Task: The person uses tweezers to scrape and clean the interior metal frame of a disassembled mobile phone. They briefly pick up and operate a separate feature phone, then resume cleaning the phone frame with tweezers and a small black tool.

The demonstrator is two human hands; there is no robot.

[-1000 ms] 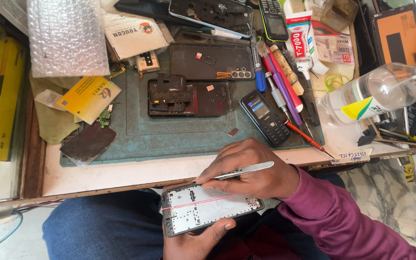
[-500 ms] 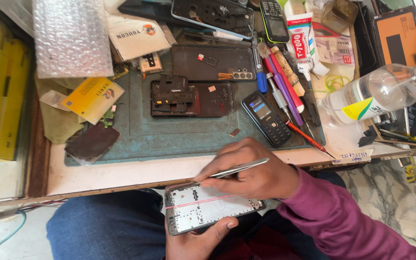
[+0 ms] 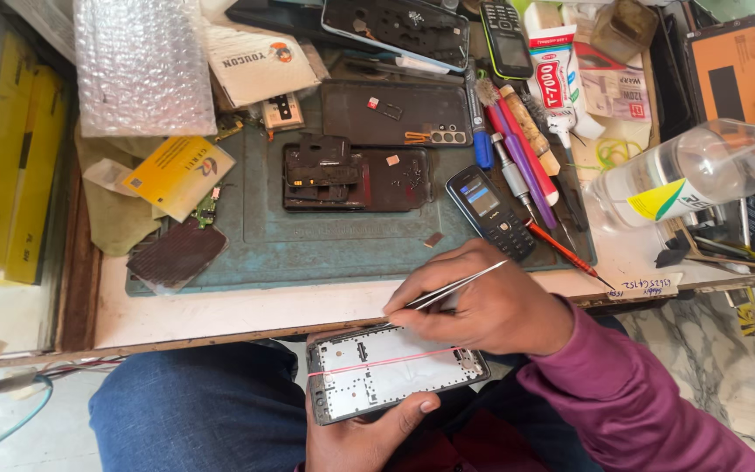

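- My left hand (image 3: 356, 433) cradles an opened phone frame (image 3: 395, 371) from below, over my lap in blue jeans (image 3: 194, 411); my thumb curls up over its near edge, pressing it into my palm.
- The frame lies face up, pale and flat inside, with a thin red band (image 3: 386, 362) running across its length.
- My right hand (image 3: 482, 306) is closed around a pair of metal tweezers (image 3: 447, 288), pinching them like a pen; the tips point down and left, at the upper edge of the frame, just off the front edge of the worktop (image 3: 220, 310).
- I cannot tell whether the tweezer tips grip anything.
- My right sleeve (image 3: 631, 393) is magenta.
- On the worktop, a teal mat (image 3: 325, 245) carries a dark phone back with loose parts (image 3: 356, 177), and a second dark back cover (image 3: 395, 114) lies behind it.
- A small black keypad phone (image 3: 491, 210) lies just beyond my right hand, tilted, its screen lit blue.
- Right of it lie a purple pen (image 3: 524, 162), a blue pen (image 3: 480, 131) and a red screwdriver (image 3: 565, 251), close together.
- A clear plastic bottle (image 3: 692, 170) lies on its side at the right.
- At the left are a yellow card (image 3: 178, 173), a bubble-wrap sheet (image 3: 141, 65) and yellow boxes (image 3: 24, 175).
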